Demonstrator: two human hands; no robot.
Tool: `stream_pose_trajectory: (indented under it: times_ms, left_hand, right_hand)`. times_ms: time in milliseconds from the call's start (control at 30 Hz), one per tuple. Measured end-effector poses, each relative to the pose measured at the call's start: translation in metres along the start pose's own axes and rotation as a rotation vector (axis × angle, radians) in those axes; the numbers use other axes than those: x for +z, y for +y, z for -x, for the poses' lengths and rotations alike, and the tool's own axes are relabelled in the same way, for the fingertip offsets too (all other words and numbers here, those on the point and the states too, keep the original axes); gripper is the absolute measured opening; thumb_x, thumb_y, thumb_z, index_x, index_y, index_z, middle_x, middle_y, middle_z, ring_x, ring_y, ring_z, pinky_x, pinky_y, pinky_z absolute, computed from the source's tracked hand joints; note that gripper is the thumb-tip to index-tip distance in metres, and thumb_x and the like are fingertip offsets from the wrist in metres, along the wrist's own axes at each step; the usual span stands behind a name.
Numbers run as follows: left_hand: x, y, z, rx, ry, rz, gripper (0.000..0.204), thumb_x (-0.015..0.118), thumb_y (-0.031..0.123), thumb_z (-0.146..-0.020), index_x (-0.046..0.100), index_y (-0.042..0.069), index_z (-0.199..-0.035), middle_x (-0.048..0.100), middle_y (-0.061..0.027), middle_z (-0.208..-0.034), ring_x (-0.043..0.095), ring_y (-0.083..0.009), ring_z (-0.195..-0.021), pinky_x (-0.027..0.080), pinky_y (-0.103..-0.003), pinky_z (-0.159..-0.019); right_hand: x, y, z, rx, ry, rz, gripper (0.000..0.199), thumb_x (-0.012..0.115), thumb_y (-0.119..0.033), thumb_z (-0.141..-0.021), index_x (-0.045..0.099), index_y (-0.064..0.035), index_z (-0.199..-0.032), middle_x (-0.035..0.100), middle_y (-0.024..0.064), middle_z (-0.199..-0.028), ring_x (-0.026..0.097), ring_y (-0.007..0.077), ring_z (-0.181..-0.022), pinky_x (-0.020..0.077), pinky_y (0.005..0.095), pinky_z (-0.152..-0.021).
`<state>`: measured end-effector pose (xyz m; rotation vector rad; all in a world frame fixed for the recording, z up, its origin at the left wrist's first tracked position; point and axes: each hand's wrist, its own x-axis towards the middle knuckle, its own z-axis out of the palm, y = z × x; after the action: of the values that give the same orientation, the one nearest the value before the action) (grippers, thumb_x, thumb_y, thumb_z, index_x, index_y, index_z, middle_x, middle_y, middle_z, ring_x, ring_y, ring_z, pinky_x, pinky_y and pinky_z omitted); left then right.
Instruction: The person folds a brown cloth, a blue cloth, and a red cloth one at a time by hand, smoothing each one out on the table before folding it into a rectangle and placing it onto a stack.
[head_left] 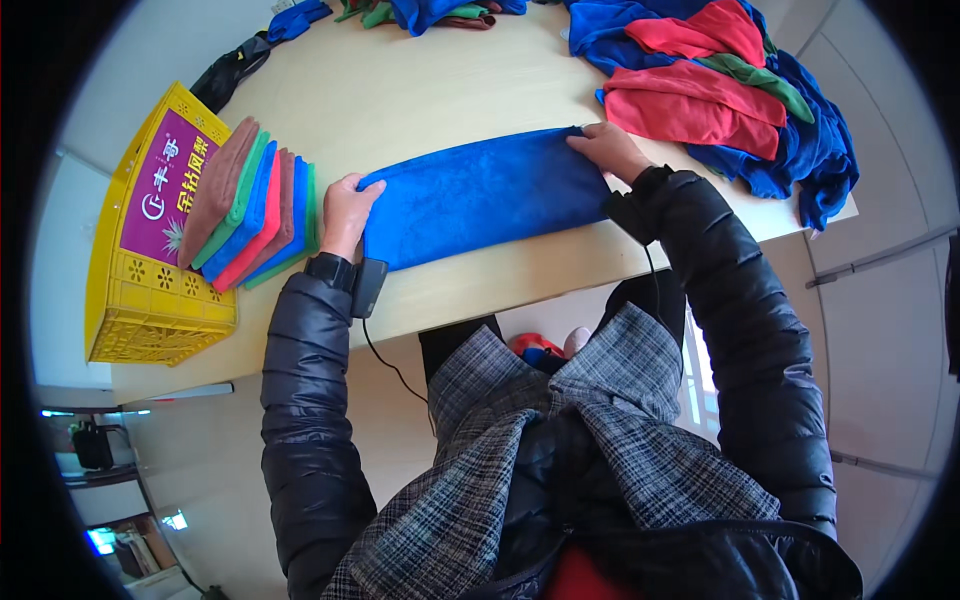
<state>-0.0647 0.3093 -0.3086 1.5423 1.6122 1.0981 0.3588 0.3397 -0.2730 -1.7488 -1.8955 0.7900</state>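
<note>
A blue cloth point(480, 195), folded into a long band, stretches across the near part of the table between my two hands. My left hand point(349, 213) pinches its left end, thumb on top. At the far right corner, my right hand point(612, 152) grips the other end with its fingers closed. Just left of my left hand, a row of folded cloths point(255, 210) in brown, green, blue and red leans against a yellow crate.
The yellow plastic crate point(165, 310) with a purple panel stands at the table's left edge. Loose blue, red and green cloths point(700, 100) are heaped at the far right, some hanging over the edge. More crumpled cloths point(430, 15) lie at the far side of the pale table point(450, 90).
</note>
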Motion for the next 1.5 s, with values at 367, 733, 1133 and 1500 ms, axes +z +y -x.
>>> stream_pose_trajectory:
  times_ms: [367, 733, 1133, 1500]
  left_hand:
    - [0.003, 0.016, 0.094, 0.018, 0.087, 0.008, 0.060, 0.071, 0.004, -0.086, 0.046, 0.001, -0.140, 0.069, -0.0091, -0.086, 0.063, -0.0105, -0.073, 0.052, -0.028, -0.066]
    - [0.027, 0.032, 0.155, 0.093, 0.319, -0.230, 0.046, 0.063, 0.001, -0.092, 0.052, 0.006, -0.137, 0.068, -0.0088, -0.097, 0.062, -0.0123, -0.085, 0.051, -0.028, -0.079]
    - [0.032, 0.043, 0.169, 0.090, 0.378, -0.396, 0.041, 0.060, 0.006, -0.095, 0.053, 0.008, -0.136, 0.067, -0.0215, -0.119, 0.068, -0.0307, -0.106, 0.051, -0.037, -0.089]
    - [0.032, 0.028, 0.161, 0.220, 0.420, -0.402, 0.040, 0.061, 0.012, -0.094, 0.054, 0.013, -0.133, 0.070, -0.0216, -0.101, 0.067, -0.0407, -0.089, 0.052, -0.047, -0.076]
  right_hand:
    - [0.007, 0.000, 0.096, 0.088, 0.168, -0.100, 0.049, 0.069, -0.031, -0.088, 0.058, -0.0018, -0.125, 0.070, 0.0133, -0.083, 0.069, 0.0269, -0.077, 0.0530, 0.0370, -0.072]
    - [0.046, -0.009, 0.136, -0.013, 0.494, -0.023, 0.035, 0.062, -0.012, -0.091, 0.057, -0.0140, -0.125, 0.070, 0.0181, -0.093, 0.067, 0.0385, -0.087, 0.0526, 0.0475, -0.074]
    - [0.053, -0.006, 0.135, -0.095, 0.640, -0.120, 0.029, 0.061, -0.009, -0.092, 0.058, -0.0141, -0.120, 0.066, 0.0154, -0.086, 0.066, 0.0360, -0.079, 0.0522, 0.0436, -0.071]
    - [0.052, -0.001, 0.136, -0.138, 0.631, -0.136, 0.025, 0.060, -0.011, -0.092, 0.060, -0.0113, -0.117, 0.067, 0.0181, -0.086, 0.065, 0.0406, -0.081, 0.0514, 0.0465, -0.072]
